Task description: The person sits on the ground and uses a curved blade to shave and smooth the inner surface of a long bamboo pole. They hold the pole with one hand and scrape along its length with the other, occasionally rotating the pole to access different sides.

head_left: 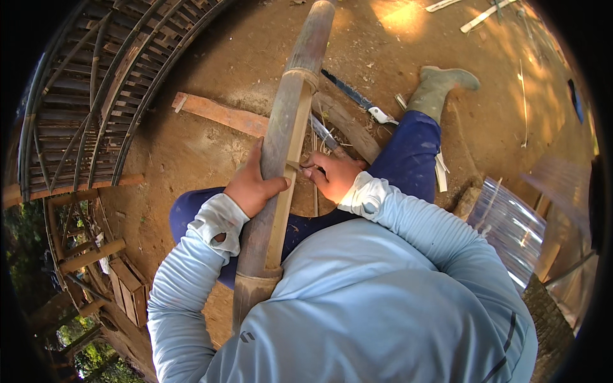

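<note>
A thick bamboo pole (276, 140) slopes across my lap, with a long slot cut along its right side between the nodes. My left hand (253, 185) is wrapped over the pole, its thumb lying by the slot's edge. Just right of the slot, my right hand (335, 177) is closed in a pinch on a small thin bamboo sliver (294, 165) that sticks out at the slot. A knife blade (323, 132) shows just beyond the right hand; whether its handle touches that hand, I cannot tell.
A saw with a dark blade and white handle (382, 115) lies beyond the pole near my boot (440, 89). An orange-brown board (220, 115) and a wooden piece (348, 127) lie on the dirt. A slatted bamboo structure (96, 96) stands left, clear plastic sheeting (509, 223) right.
</note>
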The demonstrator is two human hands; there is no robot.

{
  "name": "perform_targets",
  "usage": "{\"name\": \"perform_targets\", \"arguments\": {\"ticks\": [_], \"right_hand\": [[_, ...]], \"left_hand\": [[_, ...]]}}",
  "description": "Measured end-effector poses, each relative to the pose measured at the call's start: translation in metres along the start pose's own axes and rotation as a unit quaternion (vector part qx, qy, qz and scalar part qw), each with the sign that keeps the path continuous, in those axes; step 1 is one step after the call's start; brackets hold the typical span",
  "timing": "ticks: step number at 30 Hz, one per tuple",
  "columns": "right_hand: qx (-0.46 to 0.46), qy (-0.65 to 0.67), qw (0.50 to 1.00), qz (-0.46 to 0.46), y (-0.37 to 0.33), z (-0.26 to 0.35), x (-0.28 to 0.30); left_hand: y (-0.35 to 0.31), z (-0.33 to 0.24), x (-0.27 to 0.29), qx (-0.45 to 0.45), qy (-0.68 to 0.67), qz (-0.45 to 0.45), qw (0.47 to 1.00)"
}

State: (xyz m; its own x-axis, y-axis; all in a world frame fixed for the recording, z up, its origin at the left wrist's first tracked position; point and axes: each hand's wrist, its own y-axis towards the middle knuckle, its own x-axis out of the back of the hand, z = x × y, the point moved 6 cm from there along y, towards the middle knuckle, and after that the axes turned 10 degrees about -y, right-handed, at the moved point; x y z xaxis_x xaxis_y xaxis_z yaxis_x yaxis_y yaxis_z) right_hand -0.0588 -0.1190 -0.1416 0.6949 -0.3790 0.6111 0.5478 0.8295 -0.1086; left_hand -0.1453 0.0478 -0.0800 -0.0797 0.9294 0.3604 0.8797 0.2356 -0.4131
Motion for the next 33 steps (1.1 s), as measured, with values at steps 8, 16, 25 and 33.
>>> {"name": "perform_targets", "arguments": {"ticks": [8, 16, 25, 33], "right_hand": [[0.020, -0.051, 0.998, -0.007, -0.007, 0.009, 0.006], [-0.034, -0.049, 0.998, -0.028, 0.005, 0.003, 0.006], [0.026, -0.076, 0.996, -0.045, -0.008, 0.004, -0.005], [0.013, -0.063, 0.997, -0.037, -0.004, 0.006, -0.005]], "left_hand": [[0.001, 0.007, 0.002, -0.008, -0.005, -0.009, 1.000], [0.000, 0.003, 0.005, -0.003, 0.033, -0.014, 0.999], [-0.001, 0.000, -0.001, -0.001, 0.037, -0.007, 0.999], [0.000, -0.001, 0.002, -0.006, 0.038, -0.010, 0.999]]}}
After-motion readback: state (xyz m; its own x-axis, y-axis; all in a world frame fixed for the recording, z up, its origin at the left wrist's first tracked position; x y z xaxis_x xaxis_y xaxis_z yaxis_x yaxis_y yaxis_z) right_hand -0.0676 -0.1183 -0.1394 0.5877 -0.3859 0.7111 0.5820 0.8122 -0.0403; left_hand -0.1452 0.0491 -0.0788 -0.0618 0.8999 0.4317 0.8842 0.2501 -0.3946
